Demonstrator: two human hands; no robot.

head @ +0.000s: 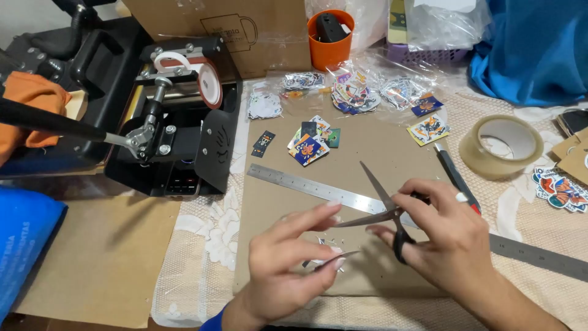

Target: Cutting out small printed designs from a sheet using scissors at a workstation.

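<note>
A pair of steel scissors with black handles (387, 216) hung above the brown cardboard sheet (380, 153) at the middle of the table, blades parted in a narrow V, one pointing up and away, the other toward the left hand. The left hand (288, 263) sat low and palm-in, its fingers curled loosely; whether the fingertips pinched a small cutting I could not tell — tiny pale scraps (324, 245) lay on the cardboard just beneath them. The right hand (444, 236) came in from the lower right, thumb and fingers closed through the scissor loops, holding the tool. A long steel ruler (306, 184) ran diagonally under both hands. Far left stood a black mug-press machine with a red-rimmed cylinder (184, 92), with a brown cardboard box bearing a mug outline (245, 30) behind it. Further along, an orange plastic cup (329, 43) stood at the back, and colourful cut stickers (309, 144) lay in loose clusters, some in clear bags (361, 92). At the right rested a roll of clear packing tape (502, 144).
</note>
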